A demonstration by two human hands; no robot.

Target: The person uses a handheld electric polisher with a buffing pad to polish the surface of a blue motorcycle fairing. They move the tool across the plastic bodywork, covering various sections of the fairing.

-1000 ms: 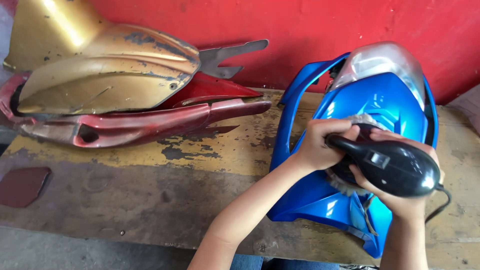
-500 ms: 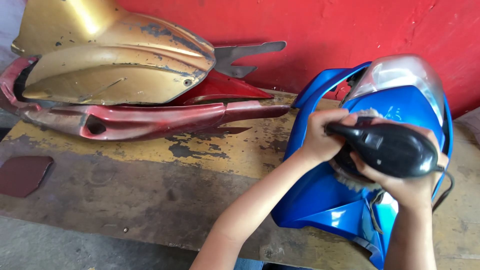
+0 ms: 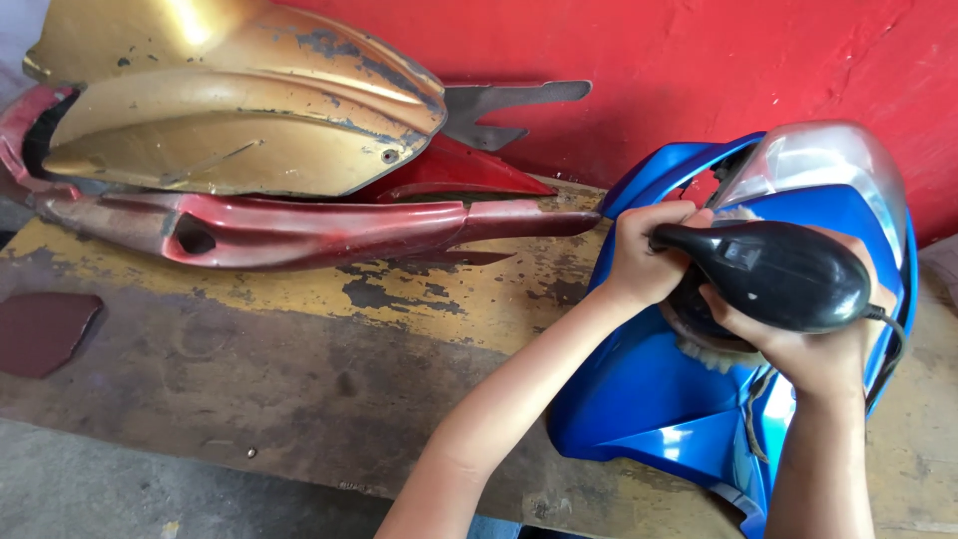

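Your left hand (image 3: 647, 255) wraps its fingers around the black polisher's (image 3: 773, 274) front knob, your right hand (image 3: 813, 349) grips its body from below — two holds pressing it against the blue fairing (image 3: 649, 399) at the frame's right, lying on the counter (image 3: 299, 369).

View: one camera only, worn on the person's head.
Facing: steeply down and forward, over a worn workbench (image 3: 299, 339) toward a red wall (image 3: 699, 70).
Nearness: close; both forearms rise from the bottom edge, left hand (image 3: 649, 255) and right hand (image 3: 798, 344) sit right of centre.
Frame edges: blue fairing (image 3: 649, 399) cut off at the bottom right, gold panel (image 3: 230, 120) cut off at the top left.
Tilt: bench edge slopes slightly down to the right.
Shared ground: none, no second view.
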